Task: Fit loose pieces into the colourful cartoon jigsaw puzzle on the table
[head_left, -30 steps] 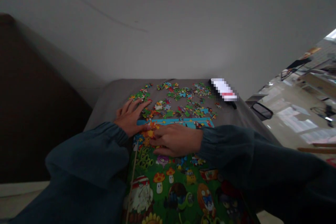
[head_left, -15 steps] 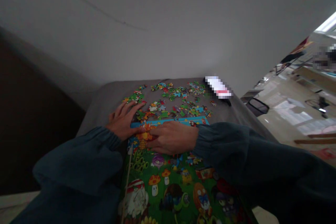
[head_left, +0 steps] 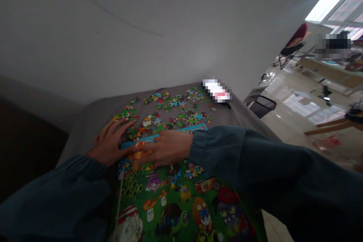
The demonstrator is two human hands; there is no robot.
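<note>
A colourful jigsaw puzzle (head_left: 181, 200), mostly assembled with cartoon plants and mushrooms on green, lies on a grey table (head_left: 85, 121). My left hand (head_left: 109, 143) rests flat with fingers spread at the puzzle's upper left corner, beside its blue top border (head_left: 170, 131). My right hand (head_left: 166, 149) lies palm down on the puzzle's upper part, fingertips pressing an orange patch (head_left: 138, 155) next to my left hand. Several loose puzzle pieces (head_left: 170, 109) are scattered beyond both hands.
A blurred white and red object (head_left: 217, 91) lies at the table's far right corner. A white wall stands behind. To the right are a shiny floor, a dark bin (head_left: 262, 105), a chair (head_left: 293, 45) and wooden furniture (head_left: 326, 126).
The view has swung to the right and tilted, so table and hands sit further left in the picture. Both hands stay pressed on the puzzle's upper left area.
</note>
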